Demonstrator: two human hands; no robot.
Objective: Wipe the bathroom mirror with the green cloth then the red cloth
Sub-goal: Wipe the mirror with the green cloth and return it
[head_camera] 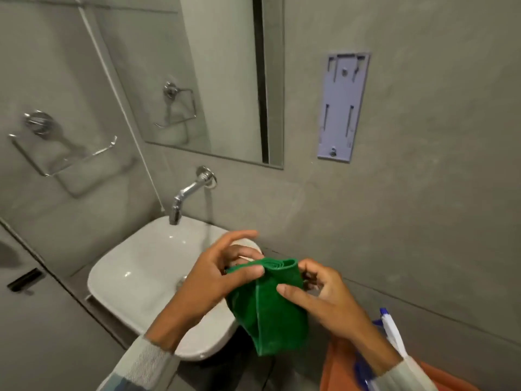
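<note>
The folded green terry cloth (270, 311) is showing a soft, napped, matt pile with a paler stitched hem. At ten o'clock from it, the white ceramic washbasin (135, 277) is gleaming glossy and smooth. The curved chrome metal tap (186, 193) is shining like polish, as is the chrome wire towel holder (56, 148). The frameless glass mirror (197, 80) is looking slick; the grey cement-like wall (423, 193) is appearing matt and mottled.

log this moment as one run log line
stage: prep | both hands fold green cloth over sink | left hand, right hand gripping | mirror untouched
</note>
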